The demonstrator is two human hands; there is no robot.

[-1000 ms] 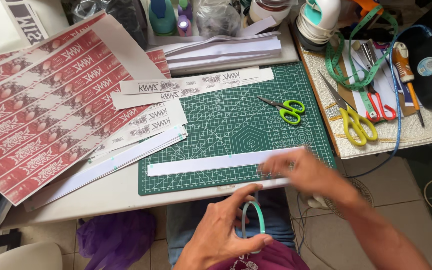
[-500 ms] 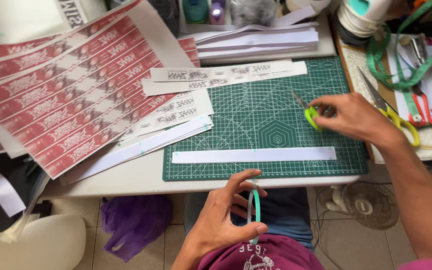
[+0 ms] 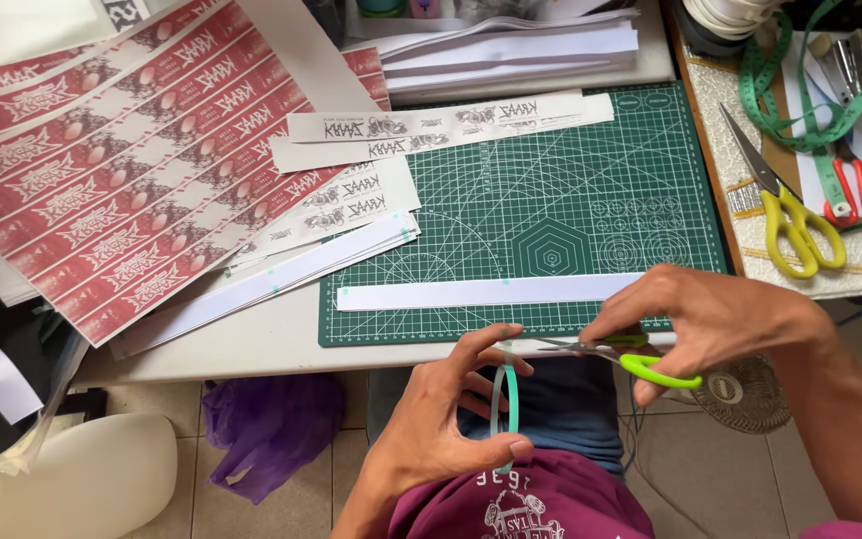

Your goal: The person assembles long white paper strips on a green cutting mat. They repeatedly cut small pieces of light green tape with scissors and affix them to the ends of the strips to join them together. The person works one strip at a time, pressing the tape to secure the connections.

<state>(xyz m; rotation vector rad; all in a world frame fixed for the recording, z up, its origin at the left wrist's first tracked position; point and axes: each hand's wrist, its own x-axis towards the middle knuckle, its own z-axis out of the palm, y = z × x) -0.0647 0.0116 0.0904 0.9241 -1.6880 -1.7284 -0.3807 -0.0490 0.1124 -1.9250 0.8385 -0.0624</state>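
Peering down, I can't make out the scissor blades' tips, half hidden behind the left hand [image 3: 441,429]. That hand is curled shut, pinching a thin teal strip [image 3: 503,414] upright below the surface's [image 3: 251,344] edge. The right hand [image 3: 710,324] grips green-handled scissors [image 3: 631,361], blades touching the strip's top. Just beyond lies a white paper strip [image 3: 481,291] on the green cutting mat [image 3: 551,200]; yellow scissors [image 3: 795,225] sit well apart.

Paper strip [image 3: 491,291] on cutting mat [image 3: 591,200] — printed sheets [image 3: 102,170] left, scissors [image 3: 790,215] right, paper stack [image 3: 511,45] far.
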